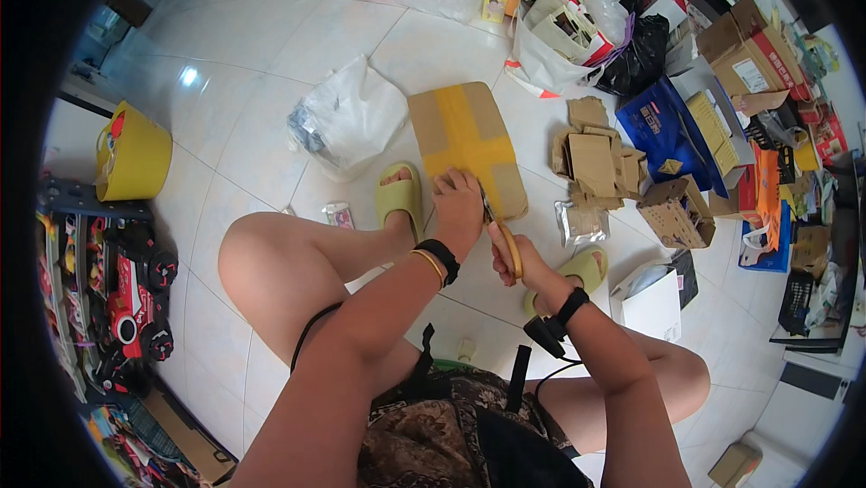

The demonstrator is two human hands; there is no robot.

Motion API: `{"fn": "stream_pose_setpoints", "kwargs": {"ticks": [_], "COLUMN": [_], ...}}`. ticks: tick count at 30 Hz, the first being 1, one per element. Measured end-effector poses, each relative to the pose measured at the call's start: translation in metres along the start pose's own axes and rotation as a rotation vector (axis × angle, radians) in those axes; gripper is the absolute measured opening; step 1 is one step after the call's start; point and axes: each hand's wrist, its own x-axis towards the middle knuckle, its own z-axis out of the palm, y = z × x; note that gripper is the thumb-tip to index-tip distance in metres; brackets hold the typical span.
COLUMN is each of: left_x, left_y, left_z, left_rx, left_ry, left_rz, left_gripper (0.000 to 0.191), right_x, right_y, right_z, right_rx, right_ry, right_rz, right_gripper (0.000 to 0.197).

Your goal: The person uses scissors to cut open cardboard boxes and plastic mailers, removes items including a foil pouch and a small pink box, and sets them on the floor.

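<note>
A brown cardboard box (429, 124) lies on the floor between my feet, with bands of yellow packing tape (467, 124) crossing on its top face. My left hand (460, 209) rests on the box's near part, fingers spread a little over the tape and cardboard. In my right hand (524, 259) is a pair of scissors (513, 244) with gold-coloured handles. Their dark blades reach the near part of the tape, right beside my left hand. Whether the tips are under the tape cannot be made out.
A white plastic bag (362, 116) lies left of the box. To the right are flattened cardboard pieces (595, 156), a clear packet (583, 223), a blue box (659, 129) and an open carton (676, 214). A yellow bucket (139, 153) stands at far left above a red toy car (132, 309).
</note>
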Motion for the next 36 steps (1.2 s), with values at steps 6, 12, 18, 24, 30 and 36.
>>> {"fn": "stream_pose_setpoints", "kwargs": {"ticks": [6,12,18,24,30,36], "left_x": [0.008,0.003,0.002,-0.006,-0.006,-0.012], "left_y": [-0.013,-0.022,-0.025,-0.041,-0.037,-0.044], "left_z": [0.013,0.036,0.039,0.040,0.032,0.023], "left_rx": [-0.091,0.086,-0.054,-0.104,-0.234,-0.287], "left_ry": [-0.069,0.015,0.070,0.128,0.098,0.158], "left_rz": [0.081,0.178,0.199,0.223,0.228,0.247], "left_gripper": [0.059,0.030,0.024,0.019,0.018,0.018], "right_x": [-0.003,-0.011,0.081,0.120,0.138,0.014], "right_y": [-0.005,0.002,-0.022,-0.019,0.003,-0.055], "right_z": [-0.011,-0.022,-0.027,-0.028,-0.031,-0.014], "right_rx": [-0.112,-0.150,0.215,-0.196,-0.590,-0.149], "right_ry": [-0.009,0.299,0.187,0.259,0.680,-0.106], "right_rz": [0.058,-0.103,-0.531,-0.373,-0.609,0.092], "right_gripper": [0.066,0.053,0.024,0.021,0.050,0.064]}}
